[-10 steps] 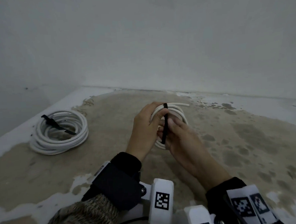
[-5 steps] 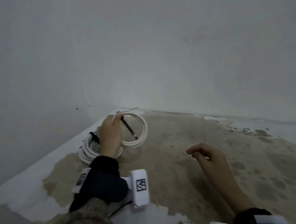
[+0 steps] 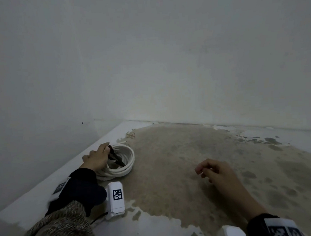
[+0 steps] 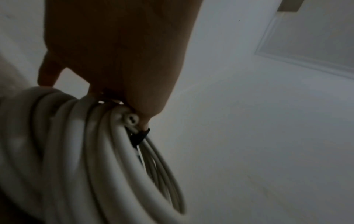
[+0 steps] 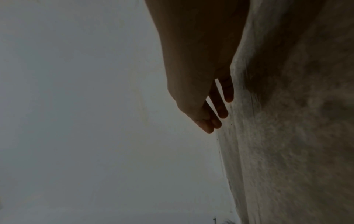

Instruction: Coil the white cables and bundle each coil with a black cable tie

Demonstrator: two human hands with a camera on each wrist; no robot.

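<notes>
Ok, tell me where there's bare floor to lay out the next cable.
Bare: the stained floor between the white cable coils and the right hand, and beyond that hand toward the far wall. Crowded: the left corner, where the left hand holds the coils with their black cable ties.

Head view high, facing wall corner; wrist views close, along hands; left shares cable coil (image 3: 123, 158).
</notes>
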